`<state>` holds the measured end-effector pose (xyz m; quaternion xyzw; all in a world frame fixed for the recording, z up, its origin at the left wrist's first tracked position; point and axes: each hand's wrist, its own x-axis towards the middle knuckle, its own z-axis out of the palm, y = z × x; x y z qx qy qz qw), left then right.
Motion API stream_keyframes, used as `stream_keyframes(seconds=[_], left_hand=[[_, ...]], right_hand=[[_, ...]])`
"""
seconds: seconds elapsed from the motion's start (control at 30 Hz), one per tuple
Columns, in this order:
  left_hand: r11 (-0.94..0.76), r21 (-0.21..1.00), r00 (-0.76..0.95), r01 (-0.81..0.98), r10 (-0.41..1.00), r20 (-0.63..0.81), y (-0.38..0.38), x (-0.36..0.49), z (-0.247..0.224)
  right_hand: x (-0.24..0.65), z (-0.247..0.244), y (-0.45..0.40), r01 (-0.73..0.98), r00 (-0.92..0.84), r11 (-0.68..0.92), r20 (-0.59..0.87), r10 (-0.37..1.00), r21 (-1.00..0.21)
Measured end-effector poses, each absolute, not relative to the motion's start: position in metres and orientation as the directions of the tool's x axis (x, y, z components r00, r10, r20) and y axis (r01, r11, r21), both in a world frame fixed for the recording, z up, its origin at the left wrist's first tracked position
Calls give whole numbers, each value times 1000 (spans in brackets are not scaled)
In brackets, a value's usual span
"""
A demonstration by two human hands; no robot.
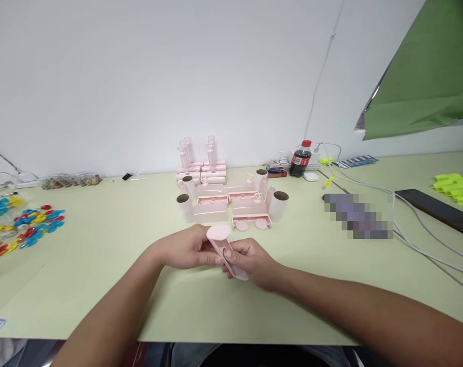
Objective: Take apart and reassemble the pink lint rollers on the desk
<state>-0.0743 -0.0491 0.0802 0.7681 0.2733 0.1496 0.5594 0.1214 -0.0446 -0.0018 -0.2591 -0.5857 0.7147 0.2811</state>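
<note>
Between my two hands, above the table near its front, a pink plastic trough-shaped piece (219, 233) with rounded end plates is held at a tilt. My left hand (187, 248) grips it from the left, its thumb on the side. My right hand (254, 262) is closed around the lower end, with the thumb pressed inside the hollow. Just beyond stand pink trays (250, 220), one with two round discs, clear plastic covers (210, 211), and white tubes (279, 206) with brown insides. Farther back, several pink ring-topped cylinders (183, 158) stand by a stack of pink cases (212, 178).
Coloured plastic pieces (36, 221) lie at the left. A cola bottle (300, 159) stands by the wall. On the right are white cables (401, 219), a dark phone (437, 210), a blurred-out object (357, 216) and yellow pieces (456, 187). Green cloth (422, 76) hangs above.
</note>
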Motion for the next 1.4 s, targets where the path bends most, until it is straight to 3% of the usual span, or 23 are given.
stream_keyframes(seconds=[0.13, 0.27, 0.33, 0.47, 0.53, 0.63, 0.77, 0.9, 1.0, 1.07, 1.13, 1.2, 1.27, 1.4], left_hand=[[-346, 877, 793, 334, 605, -64, -47, -75, 74], [-424, 722, 635, 546, 772, -27, -39, -88, 68], [-393, 691, 523, 607, 852, 25, -35, -98, 69], [-315, 838, 459, 445, 884, 89, -36, -110, 77], [-265, 870, 555, 417, 832, -12, -39, -109, 81], [-219, 828, 647, 516, 733, -209, -44, -105, 86], [-216, 741, 593, 635, 752, -289, -43, -113, 89], [-193, 717, 499, 670, 832, -243, -41, -135, 94], [-155, 707, 425, 690, 877, -223, -39, -147, 93], [-140, 684, 383, 716, 898, -217, -36, -149, 89], [-140, 651, 351, 746, 914, -205, -32, -146, 83], [-149, 621, 335, 769, 922, -194, -28, -141, 76], [-159, 602, 335, 783, 922, -192, -24, -136, 70], [-176, 592, 342, 786, 922, -181, -19, -132, 64]], right_hand=[[119, -6, -46, -169, -673, -211, -43, 738, -963], [124, 2, -43, -210, -604, -173, -11, 797, -962], [128, 6, -41, -118, -604, -90, -1, 797, -989], [131, 7, -40, 266, -583, 199, 7, 812, -943], [129, 6, -40, 388, -563, 263, -2, 826, -883], [125, 7, -40, 454, -536, 260, -28, 844, -852], [125, 14, -37, 350, -520, 210, -3, 854, -913], [133, 18, -34, 107, -380, 97, 50, 924, -990], [137, 14, -40, 152, -351, 131, 70, 934, -980], [135, 9, -49, 297, -481, 315, 143, 865, -902], [130, 4, -60, 350, -677, 597, 246, 694, -722], [121, -1, -69, 349, -808, 777, 251, 533, -525], [111, -5, -72, 380, -858, 831, 180, 480, -406], [93, -7, -68, 463, -852, 819, 85, 517, -339]])
